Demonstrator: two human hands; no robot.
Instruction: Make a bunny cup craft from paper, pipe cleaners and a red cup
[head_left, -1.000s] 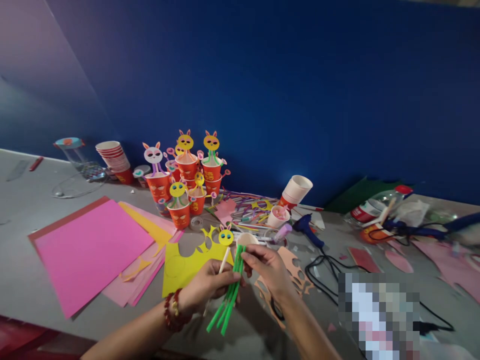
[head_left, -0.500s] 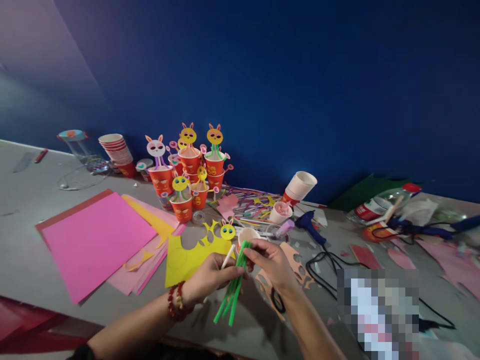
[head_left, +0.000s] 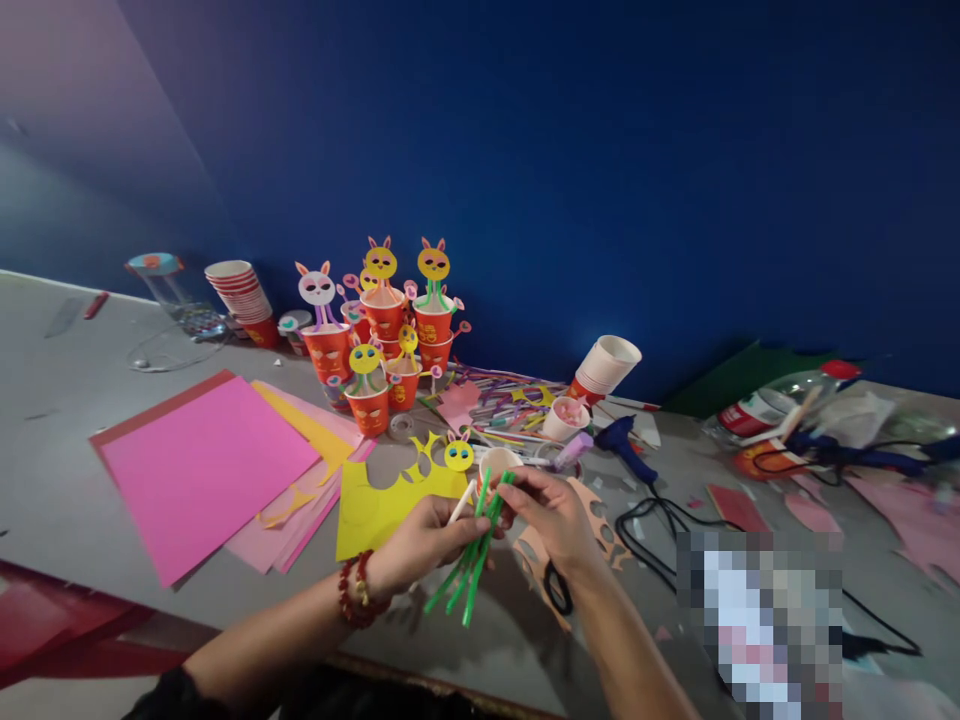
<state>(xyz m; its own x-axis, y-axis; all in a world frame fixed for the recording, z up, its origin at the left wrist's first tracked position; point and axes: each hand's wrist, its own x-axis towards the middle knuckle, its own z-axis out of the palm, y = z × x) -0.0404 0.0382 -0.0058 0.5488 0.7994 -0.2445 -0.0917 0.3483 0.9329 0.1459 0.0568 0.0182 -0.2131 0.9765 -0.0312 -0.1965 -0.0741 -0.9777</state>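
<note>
Several green pipe cleaners (head_left: 471, 572) are pinched between both hands, fanned out toward the lower left. My left hand (head_left: 431, 545), with a red bead bracelet at its wrist, is closed round their middle and also holds a thin white stick (head_left: 462, 502). The fingers of my right hand (head_left: 546, 510) pinch the same strands near their upper ends. Just behind the hands stands a paper cup (head_left: 496, 466), partly hidden by them. A yellow bunny face (head_left: 459, 452) lies to its left, by a cut yellow sheet (head_left: 360, 515).
Red cups with bunny figures (head_left: 367, 408) stand at the back. Pink sheets (head_left: 202, 470) lie at left. A blue glue gun (head_left: 626, 448) with a black cord, stacked cups (head_left: 606, 368) and a bottle (head_left: 757, 412) are at right. Loose pipe cleaners (head_left: 499, 385) lie behind.
One green strand's upper end has separated from the others, and the lower ends are more fanned. The camera view has shifted slightly. Both hands keep hold of the bundle.
</note>
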